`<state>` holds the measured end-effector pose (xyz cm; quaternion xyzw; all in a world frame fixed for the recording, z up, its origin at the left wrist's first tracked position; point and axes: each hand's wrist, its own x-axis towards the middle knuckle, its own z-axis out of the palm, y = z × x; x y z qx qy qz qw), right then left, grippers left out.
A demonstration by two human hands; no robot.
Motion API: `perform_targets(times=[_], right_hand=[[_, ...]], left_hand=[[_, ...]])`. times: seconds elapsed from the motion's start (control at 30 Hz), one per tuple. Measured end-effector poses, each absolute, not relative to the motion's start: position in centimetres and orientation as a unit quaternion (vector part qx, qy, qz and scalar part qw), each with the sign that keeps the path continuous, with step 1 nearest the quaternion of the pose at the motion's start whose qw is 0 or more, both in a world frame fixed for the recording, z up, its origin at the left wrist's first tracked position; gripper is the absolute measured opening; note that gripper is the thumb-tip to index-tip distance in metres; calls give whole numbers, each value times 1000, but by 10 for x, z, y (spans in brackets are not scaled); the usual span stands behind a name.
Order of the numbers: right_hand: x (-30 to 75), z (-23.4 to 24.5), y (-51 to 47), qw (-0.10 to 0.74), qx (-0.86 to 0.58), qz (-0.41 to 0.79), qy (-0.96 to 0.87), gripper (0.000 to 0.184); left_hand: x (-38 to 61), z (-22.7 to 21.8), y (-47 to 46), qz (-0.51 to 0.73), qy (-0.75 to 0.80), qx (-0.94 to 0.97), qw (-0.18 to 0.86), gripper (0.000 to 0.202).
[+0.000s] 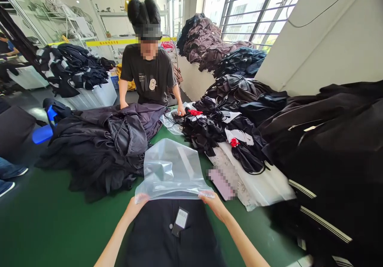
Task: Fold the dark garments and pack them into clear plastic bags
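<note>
A clear plastic bag (172,167) lies stretched out in front of me, its near edge held apart at both corners. My left hand (138,203) grips the left corner, and my right hand (213,201) pinches the right one. Just below the bag's edge is a folded black garment (158,235) on the green table, close to my body. On it rest a hang tag (181,218) with a white label and a small round button. The bag's near edge meets the garment's far end; whether any cloth is inside, I cannot tell.
A co-worker (149,69) stands across the green table (60,223), hands on dark cloth. Dark garments (107,139) heap up at left, more black garments (338,139) at right. Small black pieces with red ties (206,127), a blurred pink object (223,183) and white sheeting (263,183) lie right of the bag.
</note>
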<state>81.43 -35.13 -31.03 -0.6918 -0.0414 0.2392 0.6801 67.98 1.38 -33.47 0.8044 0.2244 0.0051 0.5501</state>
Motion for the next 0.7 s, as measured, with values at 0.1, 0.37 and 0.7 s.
perform_targets(times=[0.1, 0.37, 0.7], right_hand=[[841, -339, -345, 626, -750, 193, -91, 26], [895, -378, -299, 626, -746, 224, -28, 30], [884, -359, -308, 695, -579, 425, 39, 36]], left_hand=[[700, -348, 15, 17, 262, 821, 507, 41], [746, -353, 28, -51, 323, 785, 527, 43], [724, -333, 38, -190, 405, 515, 731, 55]])
